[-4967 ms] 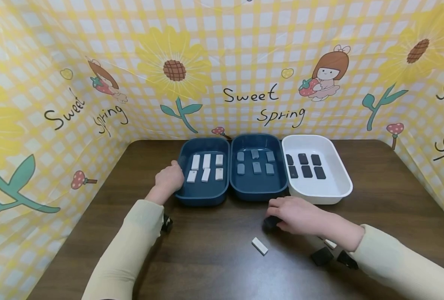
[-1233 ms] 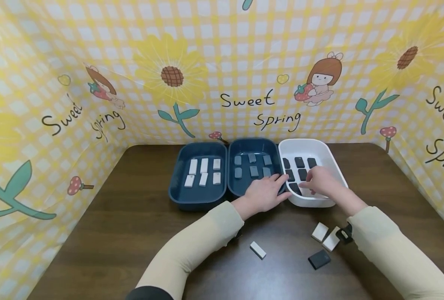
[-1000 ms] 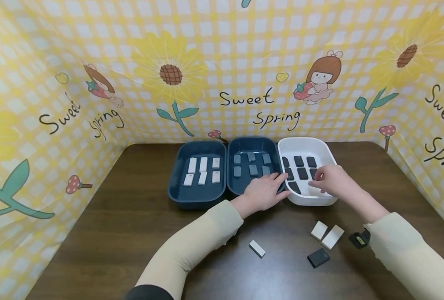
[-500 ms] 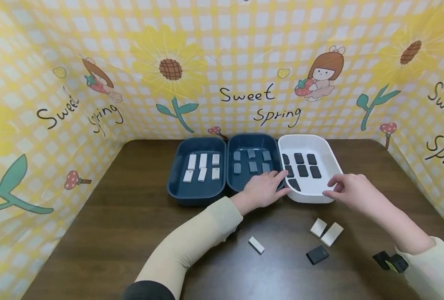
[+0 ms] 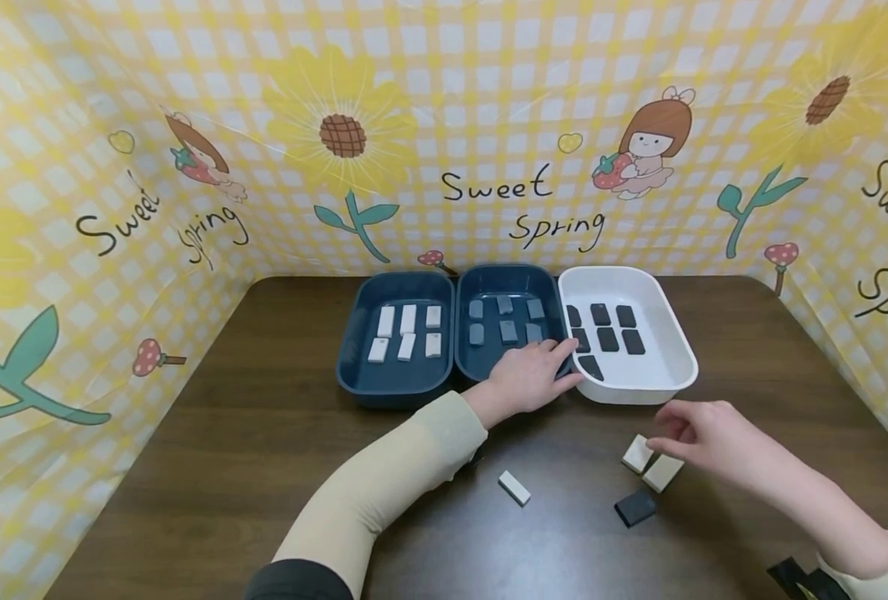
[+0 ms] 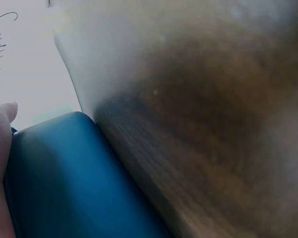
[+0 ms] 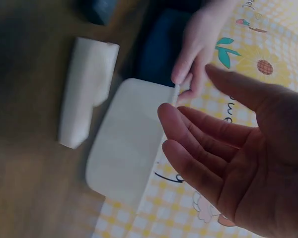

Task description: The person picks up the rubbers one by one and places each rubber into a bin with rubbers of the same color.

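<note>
My left hand [image 5: 529, 375] lies across the front of the middle blue tray [image 5: 489, 385], fingers extended, fingertips at the adjoining rim of the white tray [image 5: 639, 395]. Inside the white tray lie several black blocks [image 5: 607, 339], one of them turned at an angle in the front left corner. My right hand [image 5: 714, 442] hovers with loosely bent fingers and nothing between them, close over two white blocks [image 5: 637, 454] on the table. The right wrist view shows its fingers [image 7: 198, 173] apart from the thumb. A black block [image 5: 634, 507] lies just in front of those white blocks.
In the left blue tray [image 5: 394, 398] white blocks [image 5: 408, 320] lie in two rows. The middle tray holds grey-blue blocks [image 5: 508, 332], partly hidden by my left hand. A lone narrow white block [image 5: 514, 488] lies on the brown table [image 5: 263, 467]. A patterned cloth [image 5: 428, 100] stands behind.
My left hand has gone from the left tray to the middle and white trays. A black block now lies in the white tray's front corner; my right hand has withdrawn from there toward the table's white blocks.
</note>
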`<state>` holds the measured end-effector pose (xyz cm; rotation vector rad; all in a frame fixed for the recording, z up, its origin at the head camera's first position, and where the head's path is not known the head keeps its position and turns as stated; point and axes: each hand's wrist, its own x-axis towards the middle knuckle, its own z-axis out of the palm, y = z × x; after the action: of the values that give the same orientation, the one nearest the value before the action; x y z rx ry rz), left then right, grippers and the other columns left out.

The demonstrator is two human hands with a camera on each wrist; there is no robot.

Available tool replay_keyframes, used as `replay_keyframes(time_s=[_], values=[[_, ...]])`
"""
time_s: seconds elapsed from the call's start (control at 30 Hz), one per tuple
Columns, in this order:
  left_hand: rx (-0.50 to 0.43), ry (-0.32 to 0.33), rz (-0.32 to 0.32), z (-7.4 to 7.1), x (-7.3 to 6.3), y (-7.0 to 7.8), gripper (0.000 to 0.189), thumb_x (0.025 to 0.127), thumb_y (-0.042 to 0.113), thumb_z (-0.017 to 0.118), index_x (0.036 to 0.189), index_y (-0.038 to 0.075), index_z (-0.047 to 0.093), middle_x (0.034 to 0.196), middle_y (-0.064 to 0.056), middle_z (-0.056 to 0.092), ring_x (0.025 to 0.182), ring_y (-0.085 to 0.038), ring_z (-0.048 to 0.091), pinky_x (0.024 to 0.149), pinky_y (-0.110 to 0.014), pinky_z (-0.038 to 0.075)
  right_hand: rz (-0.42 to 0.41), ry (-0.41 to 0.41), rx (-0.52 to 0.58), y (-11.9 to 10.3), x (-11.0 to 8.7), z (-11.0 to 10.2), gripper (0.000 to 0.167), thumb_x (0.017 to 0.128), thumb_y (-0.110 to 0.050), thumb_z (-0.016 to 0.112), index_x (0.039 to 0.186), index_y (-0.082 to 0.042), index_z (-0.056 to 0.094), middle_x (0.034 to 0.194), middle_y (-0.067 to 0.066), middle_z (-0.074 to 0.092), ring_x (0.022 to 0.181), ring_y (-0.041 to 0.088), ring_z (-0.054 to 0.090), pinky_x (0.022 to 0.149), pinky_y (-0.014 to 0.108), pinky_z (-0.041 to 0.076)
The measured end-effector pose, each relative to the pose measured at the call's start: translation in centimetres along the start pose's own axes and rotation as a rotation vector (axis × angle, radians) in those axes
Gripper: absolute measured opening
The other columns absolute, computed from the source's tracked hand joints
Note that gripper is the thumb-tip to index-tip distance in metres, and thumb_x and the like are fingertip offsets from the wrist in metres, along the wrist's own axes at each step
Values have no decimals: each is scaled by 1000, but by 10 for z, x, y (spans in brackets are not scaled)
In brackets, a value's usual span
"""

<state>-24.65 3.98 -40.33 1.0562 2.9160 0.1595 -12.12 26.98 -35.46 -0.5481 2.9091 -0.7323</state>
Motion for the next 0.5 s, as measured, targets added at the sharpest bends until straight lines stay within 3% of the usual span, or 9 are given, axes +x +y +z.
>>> replay_keyframes(time_s=[0.13,0.3,0.5], values=[[-2,-1,1,-1,0,0,62,99,58,36,150,24,34,138,-5,52,112,-19,55,88,-33,51,-4,-6,-25,-3,-9,13,25,83,-33,77,84,-11,66,67,-13,54,58,1,48,52,24,43],[1,5,-2,-1,0,0,62,99,58,36,150,24,34,139,-5,52,113,-19,54,89,-35,50,26,-22,-191,-13,-19,35,42,76,-51,77,67,-19,51,56,-12,42,49,6,38,45,26,33],[9,15,7,1,0,0,63,99,59,35,151,24,34,140,-4,52,116,-20,53,90,-35,50,39,-47,-338,-19,-24,56,51,69,-59,77,70,-16,50,55,-9,37,49,11,38,47,32,36]])
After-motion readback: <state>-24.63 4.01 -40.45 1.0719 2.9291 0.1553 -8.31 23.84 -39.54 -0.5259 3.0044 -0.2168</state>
